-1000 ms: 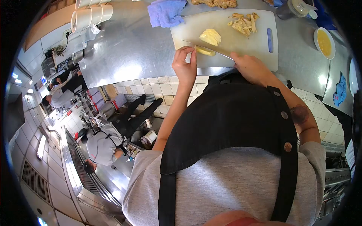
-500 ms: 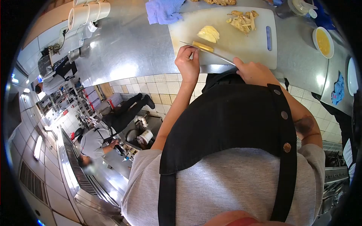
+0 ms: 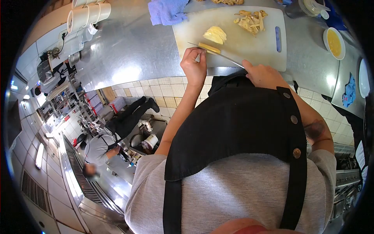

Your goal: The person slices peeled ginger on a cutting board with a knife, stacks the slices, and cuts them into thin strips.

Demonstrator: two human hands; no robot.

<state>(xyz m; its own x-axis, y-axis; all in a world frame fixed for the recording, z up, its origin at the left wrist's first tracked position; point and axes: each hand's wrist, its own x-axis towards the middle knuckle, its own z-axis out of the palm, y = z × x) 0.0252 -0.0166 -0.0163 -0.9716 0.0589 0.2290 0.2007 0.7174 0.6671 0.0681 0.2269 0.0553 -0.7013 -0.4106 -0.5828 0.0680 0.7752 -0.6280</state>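
Note:
A white cutting board [image 3: 233, 50] lies on the metal counter. My right hand [image 3: 264, 75] grips the handle of a knife [image 3: 228, 59], its blade slanting up and left across the board's near part. The blade lies against a yellow block of peeled ginger [image 3: 209, 48]. My left hand [image 3: 193, 65] is closed, thumb and fingers pinched at the ginger's left end beside the blade; the fingers partly hide what they hold. Beyond the blade sits a fanned stack of pale ginger slices [image 3: 215, 35]. A heap of brownish ginger peelings [image 3: 252, 22] is farther right on the board.
A purple cloth [image 3: 168, 11] touches the board's far left corner. More unpeeled ginger [image 3: 228, 2] shows at the top edge. To the right are a white bowl of yellow liquid [image 3: 334, 43] and a blue cloth [image 3: 349, 91]. Another person [image 3: 100, 148] stands at the left.
My hands, the knife and the ginger stay in nearly the same places; the blade has shifted only slightly. The view has moved a little, and the other person's head has turned slightly.

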